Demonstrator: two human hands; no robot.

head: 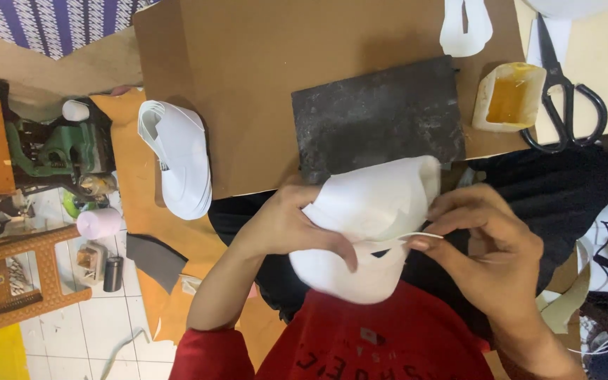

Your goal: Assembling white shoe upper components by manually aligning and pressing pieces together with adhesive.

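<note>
At lower centre, the left hand (279,229) clasps a white sheet (367,225) while the right hand (487,243) pinches its thin edge strip; it seems light, floppy, best held by edges.

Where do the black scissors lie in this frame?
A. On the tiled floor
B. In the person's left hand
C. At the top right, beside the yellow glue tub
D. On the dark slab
C: the scissors lie at the top right, just right of the glue tub.
</note>
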